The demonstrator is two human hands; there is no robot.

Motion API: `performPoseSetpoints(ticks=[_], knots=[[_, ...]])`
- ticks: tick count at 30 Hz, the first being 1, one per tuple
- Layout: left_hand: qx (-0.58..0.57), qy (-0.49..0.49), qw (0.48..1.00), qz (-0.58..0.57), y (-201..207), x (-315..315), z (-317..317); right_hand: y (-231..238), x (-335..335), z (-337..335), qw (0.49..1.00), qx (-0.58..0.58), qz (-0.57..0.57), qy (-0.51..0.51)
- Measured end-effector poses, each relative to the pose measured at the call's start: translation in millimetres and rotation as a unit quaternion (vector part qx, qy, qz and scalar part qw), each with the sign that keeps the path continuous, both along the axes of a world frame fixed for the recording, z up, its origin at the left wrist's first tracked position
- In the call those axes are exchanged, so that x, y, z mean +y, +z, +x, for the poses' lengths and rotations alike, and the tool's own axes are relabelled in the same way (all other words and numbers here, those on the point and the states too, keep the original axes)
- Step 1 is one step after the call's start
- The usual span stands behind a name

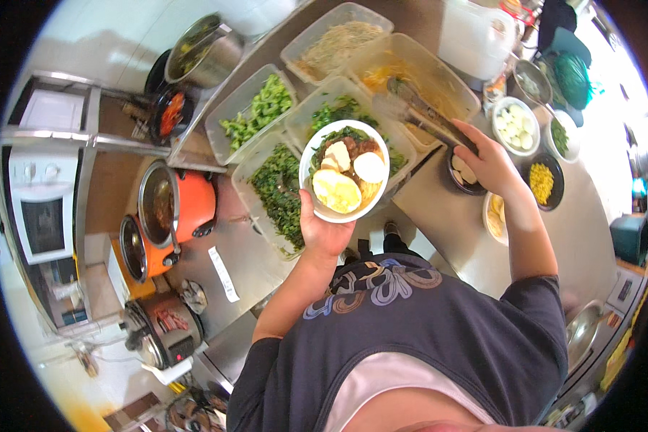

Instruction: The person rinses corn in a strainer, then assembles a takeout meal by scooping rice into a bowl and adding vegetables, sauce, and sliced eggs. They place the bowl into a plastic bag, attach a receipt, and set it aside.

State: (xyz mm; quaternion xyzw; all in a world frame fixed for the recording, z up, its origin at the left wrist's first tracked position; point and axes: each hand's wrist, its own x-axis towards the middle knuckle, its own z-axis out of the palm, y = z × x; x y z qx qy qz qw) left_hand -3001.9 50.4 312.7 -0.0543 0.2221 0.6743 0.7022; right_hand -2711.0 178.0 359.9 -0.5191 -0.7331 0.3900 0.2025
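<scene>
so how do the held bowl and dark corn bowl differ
The held bowl is white; the corn bowl is black. The held bowl sits in the left hand; the corn bowl on the counter. The held bowl carries mixed food; the corn bowl, yellow corn. Both look round.

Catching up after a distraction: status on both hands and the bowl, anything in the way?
Left hand holding filled white bowl. Right hand gripping tongs. Bowl partly hiding greens container.

The bowl (304,175) at mid-frame is white; the larger cooker (196,205) at left, orange. The kernels (541,184) at right are bright yellow. The person's shirt (453,331), lower centre, is dark grey with looping blue-and-tan print.
</scene>
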Motion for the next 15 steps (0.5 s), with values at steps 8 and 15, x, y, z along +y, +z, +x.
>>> performPoseSetpoints(ticks=[8, 15], knots=[[0.045, 0.169, 0.979, -0.106, 28.2, -109.8, -71.7, -6.0, 42.5, -118.5, 0.869, -0.289, 0.246, 0.317], [0.091, 0.361, 0.921, -0.116, 38.8, -214.1, -87.4, 125.0, 200.7, -265.8, 0.874, 0.198, 0.363, 0.254]])
